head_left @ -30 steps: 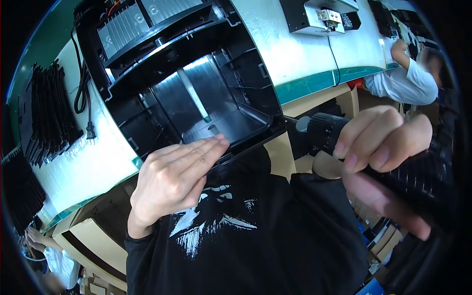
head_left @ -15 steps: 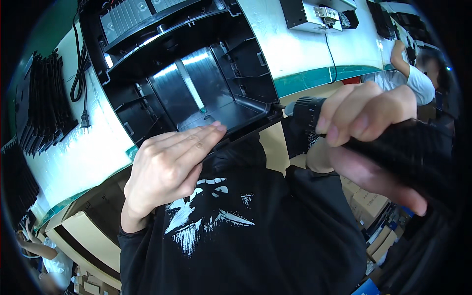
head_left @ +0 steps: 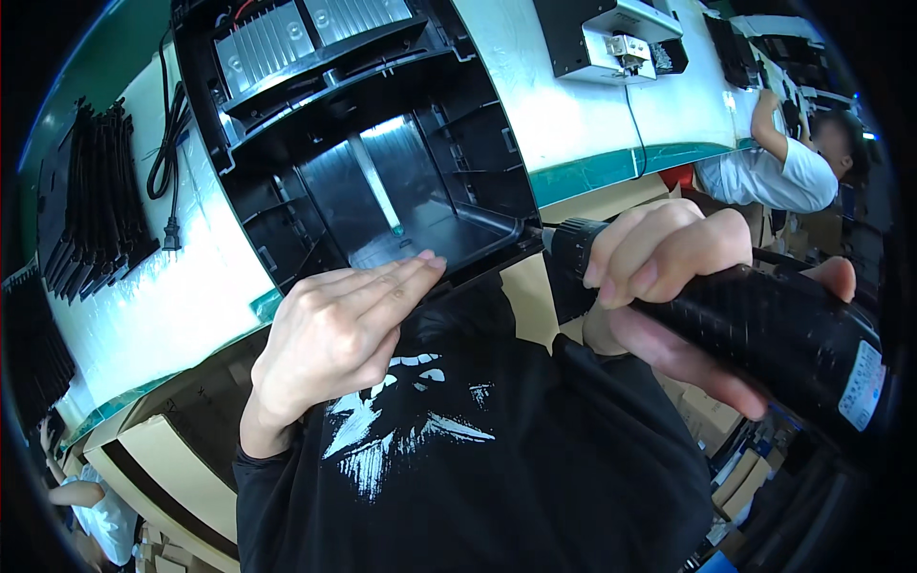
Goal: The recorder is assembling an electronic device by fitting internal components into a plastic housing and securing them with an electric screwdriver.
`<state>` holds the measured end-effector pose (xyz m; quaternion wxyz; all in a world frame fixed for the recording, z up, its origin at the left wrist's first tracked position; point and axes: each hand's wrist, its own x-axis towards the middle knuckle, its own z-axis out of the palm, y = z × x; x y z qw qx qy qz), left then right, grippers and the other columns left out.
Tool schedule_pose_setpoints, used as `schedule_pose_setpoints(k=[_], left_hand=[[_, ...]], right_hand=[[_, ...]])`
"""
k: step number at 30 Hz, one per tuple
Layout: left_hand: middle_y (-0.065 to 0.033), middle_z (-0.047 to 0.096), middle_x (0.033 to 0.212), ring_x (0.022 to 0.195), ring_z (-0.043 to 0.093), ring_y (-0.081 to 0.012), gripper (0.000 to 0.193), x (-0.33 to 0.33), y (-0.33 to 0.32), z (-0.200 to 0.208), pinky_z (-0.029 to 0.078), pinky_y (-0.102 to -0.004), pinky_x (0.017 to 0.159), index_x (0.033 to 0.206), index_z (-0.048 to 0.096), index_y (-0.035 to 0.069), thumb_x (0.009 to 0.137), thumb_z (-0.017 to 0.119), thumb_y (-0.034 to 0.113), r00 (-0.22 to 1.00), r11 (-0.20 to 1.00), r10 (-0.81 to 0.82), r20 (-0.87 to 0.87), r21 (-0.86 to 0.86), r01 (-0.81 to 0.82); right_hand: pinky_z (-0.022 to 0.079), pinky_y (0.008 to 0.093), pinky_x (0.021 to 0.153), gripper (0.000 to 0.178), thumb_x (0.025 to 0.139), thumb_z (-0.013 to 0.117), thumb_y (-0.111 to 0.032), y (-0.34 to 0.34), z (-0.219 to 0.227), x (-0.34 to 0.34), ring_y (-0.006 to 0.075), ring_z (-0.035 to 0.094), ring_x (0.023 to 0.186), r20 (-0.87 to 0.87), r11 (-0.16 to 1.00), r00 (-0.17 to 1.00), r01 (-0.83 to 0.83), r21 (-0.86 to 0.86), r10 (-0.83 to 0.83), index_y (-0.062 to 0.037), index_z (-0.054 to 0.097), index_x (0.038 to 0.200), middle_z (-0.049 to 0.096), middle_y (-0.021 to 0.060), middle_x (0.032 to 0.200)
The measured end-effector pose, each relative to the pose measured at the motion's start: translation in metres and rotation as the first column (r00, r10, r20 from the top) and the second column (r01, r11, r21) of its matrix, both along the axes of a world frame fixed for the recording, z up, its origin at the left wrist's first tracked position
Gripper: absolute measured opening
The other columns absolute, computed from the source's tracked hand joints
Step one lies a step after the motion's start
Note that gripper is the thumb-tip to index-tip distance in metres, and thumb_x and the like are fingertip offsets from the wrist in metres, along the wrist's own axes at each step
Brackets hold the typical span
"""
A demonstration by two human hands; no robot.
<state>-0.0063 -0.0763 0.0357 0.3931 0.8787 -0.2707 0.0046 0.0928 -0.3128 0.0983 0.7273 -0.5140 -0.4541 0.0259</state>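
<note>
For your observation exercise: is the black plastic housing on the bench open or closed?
Open: the black housing shows its bare inner walls and floor; no cover is fitted.

Your hands: two, the left hand point(head_left: 330, 334) and the right hand point(head_left: 669, 277).
Electric screwdrivers: one black electric screwdriver point(head_left: 745, 325), in your right hand.
Black housings: one large open black housing point(head_left: 382, 143) at the near edge of the bench point(head_left: 162, 306).
Power cords: one black power cord point(head_left: 170, 153) left of the housing.
Stacks of black panels: one stack of black panels point(head_left: 91, 205) toward the bench's left edge.
Small units: one black-and-white unit point(head_left: 602, 38) at the far side.
Other people: two, a person point(head_left: 783, 172) at right and another person point(head_left: 86, 516) at lower left.
</note>
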Motion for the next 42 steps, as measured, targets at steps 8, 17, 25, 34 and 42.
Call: schedule_pose_setpoints(k=[8,17,25,34,42], left_hand=[[-0.0061,0.066,0.106,0.101,0.061,-0.0205,0.030,-0.015,0.009,-0.006,0.042,-0.0402,0.093,0.102,0.067,0.008,0.072,0.066,0.010,0.955,0.986,0.128,0.266,0.071,-0.152],[-0.0023,0.064,0.102,0.113,0.049,-0.0261,0.033,-0.007,-0.003,-0.056,0.013,-0.0479,0.110,0.087,0.062,0.015,0.064,0.078,0.032,0.884,0.955,0.292,0.364,-0.065,-0.289],[-0.0007,0.063,0.092,0.105,0.051,-0.0223,0.034,0.018,-0.021,-0.064,0.013,-0.0485,0.109,0.086,0.061,0.015,0.061,0.079,0.030,0.857,0.947,0.321,0.403,-0.124,-0.296],[0.0016,0.062,0.087,0.100,0.053,-0.0205,0.033,0.019,-0.021,-0.066,0.013,-0.0485,0.109,0.085,0.060,0.016,0.060,0.078,0.029,0.838,0.942,0.336,0.430,-0.129,-0.311],[-0.0028,0.062,0.102,0.105,0.053,-0.0236,0.036,0.022,-0.019,-0.086,0.019,-0.0454,0.109,0.090,0.061,0.014,0.067,0.074,0.037,0.756,0.921,0.388,0.527,-0.244,-0.302]], right_hand=[[0.050,0.0297,0.047,0.074,0.081,0.056,-0.060,-0.019,0.030,-0.016,0.0175,0.055,0.056,0.026,0.954,0.975,0.209,0.216,-0.220,-0.0023,0.034,0.122,0.053,0.0090,0.080],[0.042,0.0252,0.044,0.071,0.078,0.041,-0.076,-0.093,0.056,0.055,0.0150,0.047,0.046,0.047,0.282,0.342,0.681,0.676,-0.939,-0.0070,0.049,0.095,0.051,0.0045,0.071],[0.048,0.0303,0.048,0.087,0.078,0.018,-0.082,-0.103,0.006,0.119,0.0212,0.054,0.045,0.128,0.404,0.383,0.873,0.274,-0.915,-0.0025,0.050,0.067,0.049,0.0111,0.050],[0.043,0.0356,0.050,0.068,0.080,0.040,-0.070,-0.103,0.033,0.187,0.0236,0.050,0.049,0.058,0.634,0.631,0.772,0.056,-0.774,-0.0034,0.053,0.078,0.055,0.0110,0.064],[0.040,0.0225,0.035,0.072,0.091,0.054,-0.040,-0.023,0.052,0.217,0.0122,0.048,0.040,0.063,0.495,0.510,0.853,-0.166,-0.858,-0.0105,0.017,0.145,0.049,0.0044,0.058]])
